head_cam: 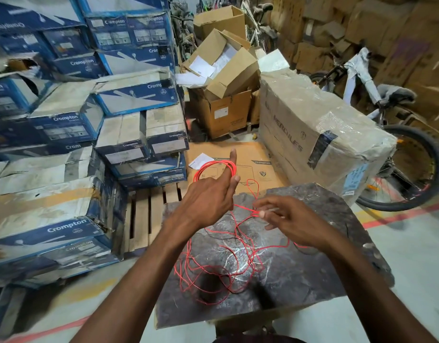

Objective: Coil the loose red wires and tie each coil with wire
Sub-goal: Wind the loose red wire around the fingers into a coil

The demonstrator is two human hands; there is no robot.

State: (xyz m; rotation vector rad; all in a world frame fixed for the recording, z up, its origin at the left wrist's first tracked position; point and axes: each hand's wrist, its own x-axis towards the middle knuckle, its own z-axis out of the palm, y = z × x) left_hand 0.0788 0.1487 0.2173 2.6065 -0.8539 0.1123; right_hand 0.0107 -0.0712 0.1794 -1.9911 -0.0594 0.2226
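To the left of your hands, blue-and-white Crompton boxes [72, 125] stand stacked high. Under your hands lies a dark grey slab [282, 263], and just beyond them a flat brown carton [260, 169]. Ahead sit open cardboard boxes [223, 70]. To your right, a plastic-wrapped Hercules carton [320, 129] leans beside a white bicycle [377, 100].

The right hand [291, 220] was motion-blurred at its fingertips, so its grip on the red wire [223, 266] was indeterminate. Both forearms were cut off by the bottom edge. The bicycle [396, 134] was partly hidden behind the wrapped carton [312, 129].
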